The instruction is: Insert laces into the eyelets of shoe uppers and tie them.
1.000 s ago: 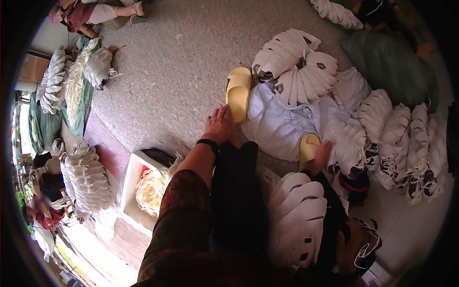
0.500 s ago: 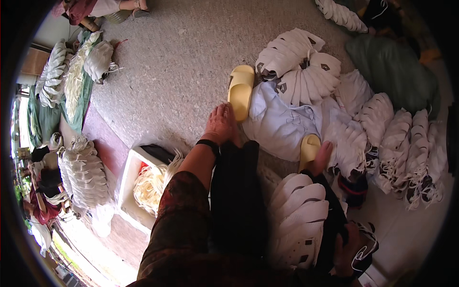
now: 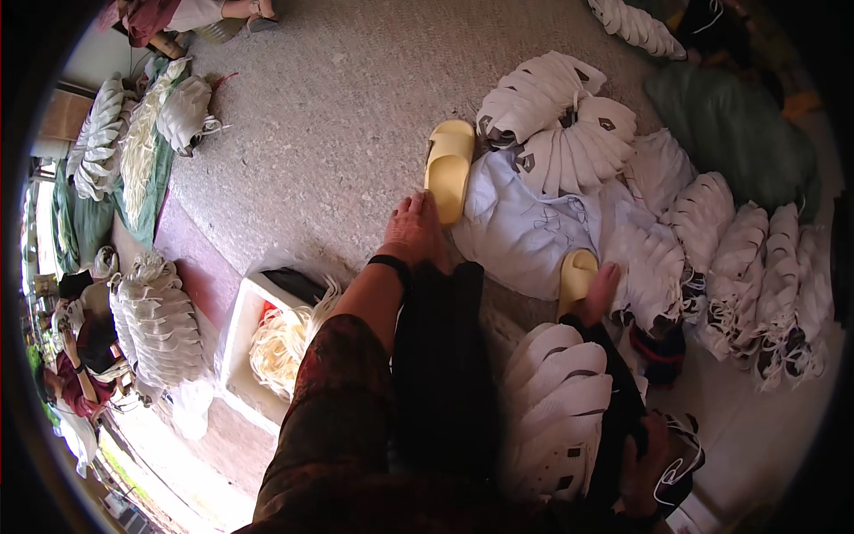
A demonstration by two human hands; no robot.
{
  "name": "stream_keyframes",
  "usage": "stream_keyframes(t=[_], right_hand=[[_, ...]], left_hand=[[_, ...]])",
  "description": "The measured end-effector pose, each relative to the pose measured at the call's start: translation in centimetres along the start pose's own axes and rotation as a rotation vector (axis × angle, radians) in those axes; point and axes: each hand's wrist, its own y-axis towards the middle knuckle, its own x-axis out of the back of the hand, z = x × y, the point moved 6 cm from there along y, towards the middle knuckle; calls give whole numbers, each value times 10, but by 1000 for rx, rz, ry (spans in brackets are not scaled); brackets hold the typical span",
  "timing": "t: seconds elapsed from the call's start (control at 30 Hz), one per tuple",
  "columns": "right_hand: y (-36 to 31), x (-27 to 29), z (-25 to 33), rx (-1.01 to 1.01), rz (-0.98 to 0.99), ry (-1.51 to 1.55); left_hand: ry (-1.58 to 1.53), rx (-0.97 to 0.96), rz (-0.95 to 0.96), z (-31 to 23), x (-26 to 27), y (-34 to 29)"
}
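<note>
My left hand (image 3: 414, 237), with a black band at the wrist, reaches down over my bare left foot. Its fingers lie side by side, pointing away from me, with nothing visible in them. Just beyond it is a yellow slipper (image 3: 449, 173). A stack of overlapping white shoe uppers (image 3: 556, 400) stands against my right leg. My right hand (image 3: 644, 465) is in shadow at the lower right, beside the black trouser leg and a dark bundle with white laces (image 3: 681, 458). How its fingers are held is hidden. A second yellow slipper (image 3: 577, 278) lies by my right foot.
White upper stacks (image 3: 583, 147) and a white cloth sack (image 3: 520, 227) lie ahead on the right, beside a green sack (image 3: 734, 133). A white box (image 3: 233, 356) of pale laces stands at my left, near another stack (image 3: 157, 325). Other people sit at the far left and top left.
My left hand has shifted very slightly to the right over the foot. At the far left, another person's arm has moved up. My right hand stays in place.
</note>
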Motion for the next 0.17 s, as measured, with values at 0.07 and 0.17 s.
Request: stream_keyframes(t=[0.07,0.17], right_hand=[[-1,1,1,20,-27,20],[5,-2,0,36,-10,29]], left_hand=[[11,69,48,13,-23,6],[141,28,-210,37,-75,8]])
